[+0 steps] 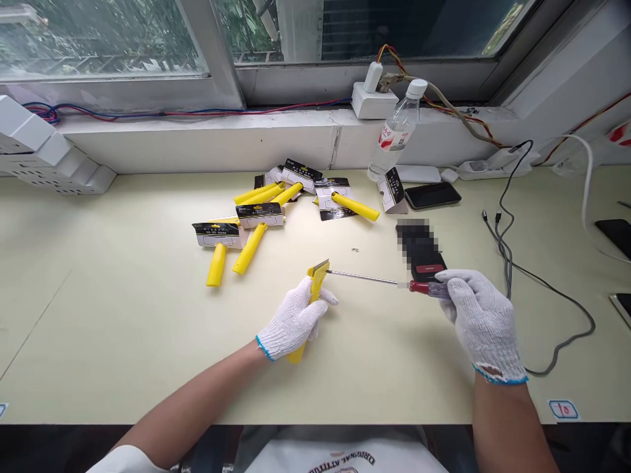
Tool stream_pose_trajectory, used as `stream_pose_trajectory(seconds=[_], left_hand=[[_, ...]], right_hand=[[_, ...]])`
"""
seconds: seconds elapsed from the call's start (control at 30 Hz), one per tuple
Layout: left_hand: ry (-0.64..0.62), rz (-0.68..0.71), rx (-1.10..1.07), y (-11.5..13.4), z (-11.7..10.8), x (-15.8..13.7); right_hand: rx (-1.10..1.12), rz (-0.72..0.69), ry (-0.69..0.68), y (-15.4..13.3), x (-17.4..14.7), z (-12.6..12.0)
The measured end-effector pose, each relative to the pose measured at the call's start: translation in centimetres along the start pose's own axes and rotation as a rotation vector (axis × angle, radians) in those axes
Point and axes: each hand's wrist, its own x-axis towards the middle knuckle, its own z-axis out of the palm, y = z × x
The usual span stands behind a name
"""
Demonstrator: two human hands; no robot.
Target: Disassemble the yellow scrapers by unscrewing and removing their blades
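My left hand [290,318], in a white knit glove with a blue cuff, is closed around a yellow scraper [317,282]. The scraper's head, with a metal blade edge, points up and away from me, and its handle end shows below the palm. In my gloved right hand [486,322] is a screwdriver [367,278] with a red and clear purplish handle. Its long shaft runs left, and the tip meets the scraper's head at the right side; whether it sits in a screw is too small to tell. A few tiny metal parts [355,249] lie just beyond the scraper.
Several yellow scrapers [250,249] with black-and-white card sleeves [261,215] lie further back. Behind them stand a water bottle [394,135] and a black phone [432,196]. A dark, partly blurred packet [419,249] and a grey cable [552,292] lie to the right. White boxes [54,154] stand far left.
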Motion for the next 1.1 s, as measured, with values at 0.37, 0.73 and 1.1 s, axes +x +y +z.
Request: stream_pose_trajectory(seconds=[0.37, 0.73, 1.1], left_hand=[[-0.001, 0.009, 0.001, 0.1, 0.1, 0.0], [-0.002, 0.018, -0.004, -0.1, 0.0, 0.0], [0.001, 0.019, -0.007, 0.0, -0.1, 0.0]], right_hand=[[0.501, 0.084, -0.027, -2.6, -0.5, 0.9], [0.101, 0.136, -0.035, -1.2, 0.4, 0.4], [0.128, -0.084, -0.061, -2.3, -0.9, -0.1]])
